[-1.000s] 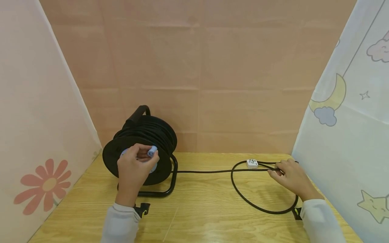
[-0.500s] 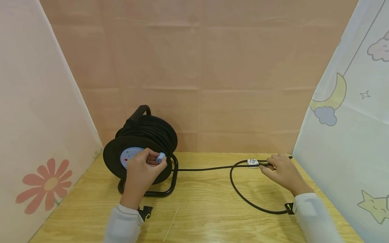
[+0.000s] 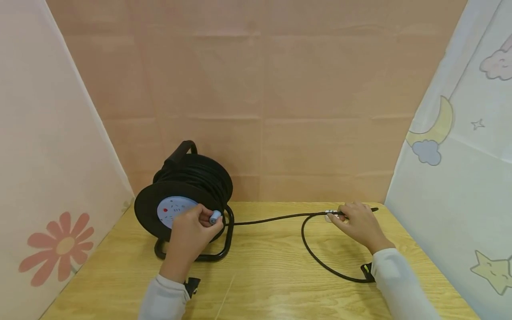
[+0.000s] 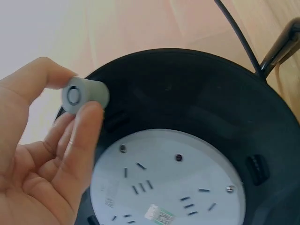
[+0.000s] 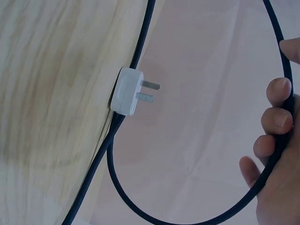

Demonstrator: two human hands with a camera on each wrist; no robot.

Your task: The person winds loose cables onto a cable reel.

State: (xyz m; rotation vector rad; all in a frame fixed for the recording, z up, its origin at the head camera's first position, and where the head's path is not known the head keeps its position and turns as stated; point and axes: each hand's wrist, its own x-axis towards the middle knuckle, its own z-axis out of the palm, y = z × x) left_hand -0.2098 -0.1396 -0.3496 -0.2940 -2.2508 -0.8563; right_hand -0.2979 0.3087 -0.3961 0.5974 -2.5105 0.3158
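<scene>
A black cable reel (image 3: 150, 209) with a pale socket panel (image 3: 170, 209) stands on the left of the table. My left hand (image 3: 192, 233) pinches the pale grey-blue crank knob (image 3: 216, 217) between thumb and fingers. In the left wrist view, the knob (image 4: 86, 96) sits over the reel's black rim, above the socket panel (image 4: 164, 187). Over to the right, my right hand (image 3: 360, 226) grips the black cable (image 3: 276, 218) that runs from the reel. A white two-pin plug (image 5: 126, 91) lies close by, partly hidden behind that hand in the head view.
A loop of slack cable (image 3: 316, 257) lies on the wooden table (image 3: 260, 284) by the right forearm. The reel's tube stand (image 3: 216, 257) rests on the table. A peach cloth (image 3: 320, 111) hangs behind, with printed sheets (image 3: 472, 178) at both sides.
My left hand has carried the knob rightward and down around the reel's face, uncovering more of the panel. My right hand has moved left toward the reel, holding the cable.
</scene>
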